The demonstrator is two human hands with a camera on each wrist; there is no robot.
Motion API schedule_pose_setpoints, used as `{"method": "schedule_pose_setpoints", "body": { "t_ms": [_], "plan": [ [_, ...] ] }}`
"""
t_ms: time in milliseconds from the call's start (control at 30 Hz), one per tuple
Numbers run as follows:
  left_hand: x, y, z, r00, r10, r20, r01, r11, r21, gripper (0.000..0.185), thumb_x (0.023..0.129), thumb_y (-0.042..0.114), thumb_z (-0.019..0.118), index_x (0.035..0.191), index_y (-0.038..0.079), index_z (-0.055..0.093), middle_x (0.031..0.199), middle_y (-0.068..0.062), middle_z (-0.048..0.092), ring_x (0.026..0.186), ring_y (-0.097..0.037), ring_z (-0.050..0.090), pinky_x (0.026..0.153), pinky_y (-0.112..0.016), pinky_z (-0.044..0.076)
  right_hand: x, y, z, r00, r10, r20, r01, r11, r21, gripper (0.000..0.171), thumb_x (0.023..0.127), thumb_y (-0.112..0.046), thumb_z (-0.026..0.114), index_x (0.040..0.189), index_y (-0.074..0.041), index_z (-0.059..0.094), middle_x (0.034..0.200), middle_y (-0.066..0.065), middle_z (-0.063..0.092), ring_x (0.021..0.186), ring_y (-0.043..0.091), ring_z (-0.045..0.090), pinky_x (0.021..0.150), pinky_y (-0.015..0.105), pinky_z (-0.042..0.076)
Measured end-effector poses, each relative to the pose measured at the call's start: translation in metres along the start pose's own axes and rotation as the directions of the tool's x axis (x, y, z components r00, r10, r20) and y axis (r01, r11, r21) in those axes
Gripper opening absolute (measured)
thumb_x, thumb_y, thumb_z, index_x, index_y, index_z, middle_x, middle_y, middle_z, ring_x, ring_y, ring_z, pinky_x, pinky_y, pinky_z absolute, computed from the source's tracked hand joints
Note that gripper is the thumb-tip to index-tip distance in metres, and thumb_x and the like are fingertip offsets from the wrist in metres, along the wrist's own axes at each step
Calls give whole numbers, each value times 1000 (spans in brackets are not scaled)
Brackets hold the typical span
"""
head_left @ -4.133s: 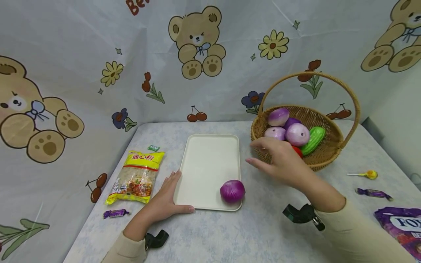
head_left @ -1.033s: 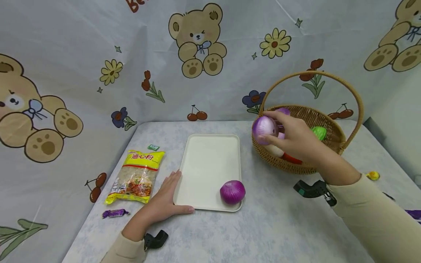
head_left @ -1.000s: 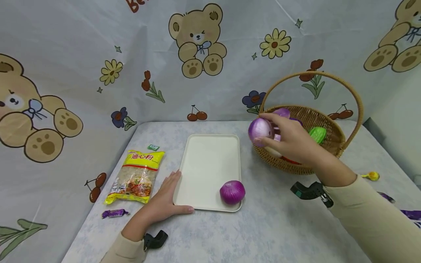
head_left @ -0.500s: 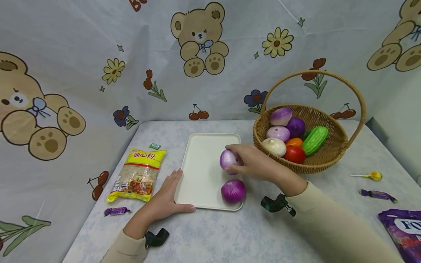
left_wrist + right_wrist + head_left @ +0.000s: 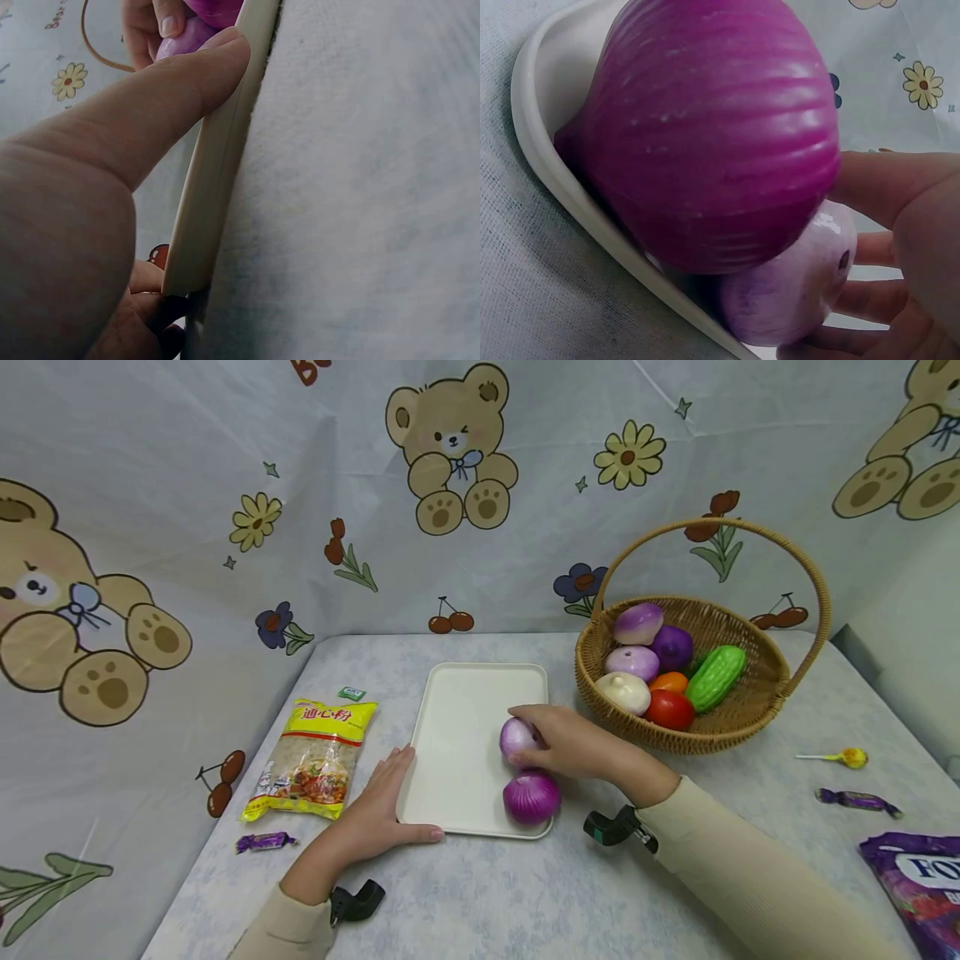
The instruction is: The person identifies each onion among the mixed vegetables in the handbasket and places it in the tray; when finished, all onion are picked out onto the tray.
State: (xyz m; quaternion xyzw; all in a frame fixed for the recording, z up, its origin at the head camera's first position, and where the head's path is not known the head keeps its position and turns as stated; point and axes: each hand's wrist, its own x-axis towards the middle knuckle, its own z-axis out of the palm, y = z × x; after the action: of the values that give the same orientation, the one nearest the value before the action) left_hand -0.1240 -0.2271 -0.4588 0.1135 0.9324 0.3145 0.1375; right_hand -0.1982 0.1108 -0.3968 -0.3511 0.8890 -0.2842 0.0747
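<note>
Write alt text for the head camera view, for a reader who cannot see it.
A person's right hand holds a pale purple onion on a cream tray, just behind a darker purple onion. The left hand rests flat at the tray's near left corner; a wicker basket of vegetables stands to the right.

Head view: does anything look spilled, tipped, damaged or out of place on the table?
Nothing stands out. The basket stands upright with its produce inside, the tray lies flat, and the right hand holds a pale purple onion on it beside the darker onion. The left hand rests at the tray's edge.
</note>
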Motion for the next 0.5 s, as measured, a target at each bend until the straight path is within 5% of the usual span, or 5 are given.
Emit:
{"method": "schedule_pose_setpoints", "body": {
  "t_ms": [267, 500],
  "plan": [
    [-1, 2, -1, 1000, 0, 4, 0, 1000, 0, 140, 71, 73, 86, 170, 9, 10, 175, -12, 6, 159, -32, -1, 124, -57, 8, -4, -7, -8, 1000, 7, 0, -7, 1000, -21, 72, 95, -32, 82, 150, 5, 52, 126, 12, 66, 103, 22, 60, 100, 44, 53],
    [-1, 1, -1, 1000, 4, -2, -3, 1000, 0, 139, 72, 72, 87, 170, 8, 11, 175, -15, 7, 159, -35, 1, 124, -59, 9, -8, -15, -16, 1000, -24, -14, 23, 999, -34, 70, 96, -30, 81, 150, 3, 53, 142, 18, 61, 120, 29, 61, 108, 50, 47]
  ]
}}
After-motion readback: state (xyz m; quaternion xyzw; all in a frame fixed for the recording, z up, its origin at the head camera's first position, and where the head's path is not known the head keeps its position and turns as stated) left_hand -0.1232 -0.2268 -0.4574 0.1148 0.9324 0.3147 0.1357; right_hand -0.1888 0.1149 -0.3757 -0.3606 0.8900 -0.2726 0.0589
